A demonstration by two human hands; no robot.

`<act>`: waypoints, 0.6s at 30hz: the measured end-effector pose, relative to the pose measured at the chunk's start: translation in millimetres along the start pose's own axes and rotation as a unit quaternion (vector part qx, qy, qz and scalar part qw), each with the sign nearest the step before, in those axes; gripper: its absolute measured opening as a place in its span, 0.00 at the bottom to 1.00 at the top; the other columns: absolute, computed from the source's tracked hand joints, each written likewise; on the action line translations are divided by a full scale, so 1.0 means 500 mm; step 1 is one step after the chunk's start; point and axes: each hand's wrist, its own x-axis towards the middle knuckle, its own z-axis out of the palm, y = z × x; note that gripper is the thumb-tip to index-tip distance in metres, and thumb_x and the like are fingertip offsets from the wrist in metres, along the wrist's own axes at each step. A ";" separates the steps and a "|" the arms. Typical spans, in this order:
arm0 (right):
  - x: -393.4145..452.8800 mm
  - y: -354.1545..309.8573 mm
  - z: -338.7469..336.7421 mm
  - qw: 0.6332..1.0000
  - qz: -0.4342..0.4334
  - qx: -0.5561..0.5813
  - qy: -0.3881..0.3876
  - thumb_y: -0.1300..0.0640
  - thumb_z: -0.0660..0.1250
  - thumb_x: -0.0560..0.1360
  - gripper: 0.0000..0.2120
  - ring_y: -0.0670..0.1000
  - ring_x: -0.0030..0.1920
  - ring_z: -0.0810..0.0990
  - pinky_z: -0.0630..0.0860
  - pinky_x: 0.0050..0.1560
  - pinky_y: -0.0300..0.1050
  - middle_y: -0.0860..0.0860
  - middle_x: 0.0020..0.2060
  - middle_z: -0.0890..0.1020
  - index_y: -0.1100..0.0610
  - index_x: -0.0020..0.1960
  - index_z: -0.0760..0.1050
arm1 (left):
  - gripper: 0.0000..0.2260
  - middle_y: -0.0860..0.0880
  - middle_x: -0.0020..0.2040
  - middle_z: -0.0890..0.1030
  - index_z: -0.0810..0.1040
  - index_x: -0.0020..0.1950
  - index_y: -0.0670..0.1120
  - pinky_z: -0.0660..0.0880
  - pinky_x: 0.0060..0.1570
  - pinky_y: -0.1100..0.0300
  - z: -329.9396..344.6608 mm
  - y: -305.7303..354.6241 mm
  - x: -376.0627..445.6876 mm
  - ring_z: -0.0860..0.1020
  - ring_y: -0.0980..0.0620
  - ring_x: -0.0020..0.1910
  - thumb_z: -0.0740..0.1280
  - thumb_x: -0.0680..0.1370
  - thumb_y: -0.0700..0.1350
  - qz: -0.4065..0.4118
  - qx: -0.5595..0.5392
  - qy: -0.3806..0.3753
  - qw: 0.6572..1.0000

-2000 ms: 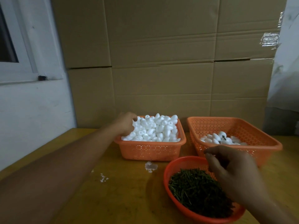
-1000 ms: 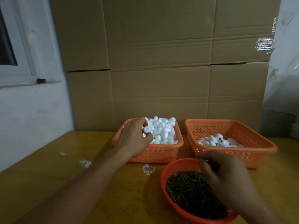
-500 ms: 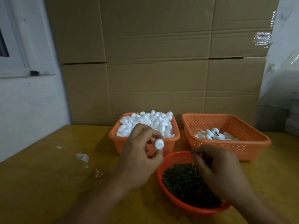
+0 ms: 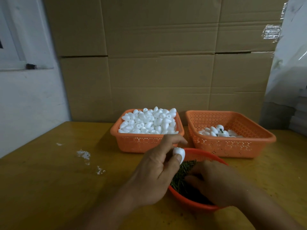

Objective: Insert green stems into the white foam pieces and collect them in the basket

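White foam crumbs (image 4: 83, 154) lie scattered on my yellow table (image 4: 49, 180) at the left of the frame. Right of them, at centre, I see an orange basket (image 4: 132, 143) heaped with white foam pieces (image 4: 147, 122). Below it, my left hand (image 4: 154, 173) pinches one foam piece (image 4: 179, 153) between thumb and fingertips, just above the rim of the round orange bowl (image 4: 191, 202) at lower centre. Green stems (image 4: 181, 175) fill that bowl. My right hand (image 4: 216, 183) rests low over the stems, fingers curled down among them; I cannot tell whether it holds one. Further right, a second orange basket (image 4: 232, 146) holds a few foam pieces with stems (image 4: 217, 131), beside the first basket.
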 end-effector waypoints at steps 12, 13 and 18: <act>0.003 -0.010 0.008 1.000 0.015 0.019 0.018 0.46 0.67 0.76 0.10 0.49 0.38 0.80 0.80 0.43 0.51 0.48 0.36 0.81 0.52 0.43 0.81 | 0.10 0.49 0.43 0.83 0.78 0.58 0.52 0.76 0.44 0.61 0.012 0.004 -0.002 0.81 0.54 0.42 0.70 0.77 0.49 -0.082 -0.207 -0.030 0.974; 0.004 -0.009 0.009 0.999 0.021 0.018 0.029 0.47 0.66 0.76 0.11 0.49 0.37 0.80 0.80 0.42 0.51 0.49 0.35 0.81 0.53 0.42 0.80 | 0.10 0.48 0.43 0.83 0.79 0.57 0.52 0.76 0.44 0.61 0.014 0.005 -0.001 0.80 0.53 0.41 0.70 0.76 0.51 -0.096 -0.221 -0.020 0.970; 0.009 0.002 0.015 0.997 0.028 0.028 0.059 0.51 0.63 0.79 0.12 0.49 0.37 0.81 0.81 0.43 0.51 0.48 0.36 0.82 0.53 0.42 0.81 | 0.14 0.50 0.40 0.80 0.85 0.54 0.44 0.74 0.40 0.63 0.014 -0.001 0.004 0.76 0.56 0.40 0.72 0.73 0.51 -0.181 -0.331 0.039 0.925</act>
